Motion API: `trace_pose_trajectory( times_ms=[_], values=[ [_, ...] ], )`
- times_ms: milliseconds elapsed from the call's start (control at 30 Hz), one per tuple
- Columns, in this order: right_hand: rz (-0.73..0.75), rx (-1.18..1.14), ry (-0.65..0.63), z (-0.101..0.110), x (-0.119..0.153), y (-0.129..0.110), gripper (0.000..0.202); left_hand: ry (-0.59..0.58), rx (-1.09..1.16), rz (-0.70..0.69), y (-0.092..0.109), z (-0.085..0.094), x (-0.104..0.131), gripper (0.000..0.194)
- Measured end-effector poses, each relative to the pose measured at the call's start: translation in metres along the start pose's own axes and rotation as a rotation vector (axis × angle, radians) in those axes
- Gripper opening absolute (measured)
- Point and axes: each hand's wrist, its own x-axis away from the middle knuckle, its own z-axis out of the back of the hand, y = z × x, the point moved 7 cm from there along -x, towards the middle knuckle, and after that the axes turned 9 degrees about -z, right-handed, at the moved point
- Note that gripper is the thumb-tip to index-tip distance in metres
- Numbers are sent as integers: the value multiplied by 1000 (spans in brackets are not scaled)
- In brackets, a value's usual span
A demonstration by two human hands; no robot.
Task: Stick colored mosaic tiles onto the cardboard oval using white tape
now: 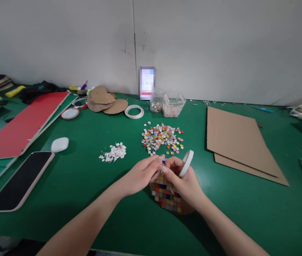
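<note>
My left hand [141,176] and my right hand [186,185] meet near the middle of the table, fingertips pinched close together. Between them is a small blue tile [163,161]. A roll of white tape [186,163] hangs on my right hand. Below the hands lies a round cardboard piece [186,209] partly covered with rows of coloured mosaic tiles [167,199]; my hands hide its upper part. A pile of loose coloured tiles [161,137] lies just beyond the hands.
White paper scraps [113,153] lie left of the tile pile. Farther left are a phone [20,181], a white case [60,144] and a red board [25,124]. Cardboard sheets [238,138] sit at right. Clear containers [173,105], a tape roll [134,112] and cardboard discs [116,106] stand behind.
</note>
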Motion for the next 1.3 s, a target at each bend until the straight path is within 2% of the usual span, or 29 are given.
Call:
trace_pose_trajectory(
  times_ms=[200,367,467,600,733,833,1000,1100,1300],
  values=[
    [120,123,36,2,3,-5,19,-20,39,-33,-2,-3,0,30],
    [183,254,59,5,4,-6,20,-55,-45,-79,5,-5,0,27],
    [210,293,68,5,5,-6,19,-39,-136,-116,12,-4,1,27],
    [241,225,94,10,3,-7,18,24,-261,-124,16,6,-2,28],
    [281,253,332,31,-2,-5,30,124,-523,-110,7,18,-2,28],
    [292,281,440,42,-8,1,34,153,-776,-129,-6,15,8,30],
    [307,314,429,43,-14,10,34,189,-977,-94,-27,3,27,28],
    [326,342,421,42,-15,10,36,233,-1035,-57,-29,1,28,28],
    [309,267,417,44,-18,12,36,211,-1075,4,-29,-4,25,28]
  ],
)
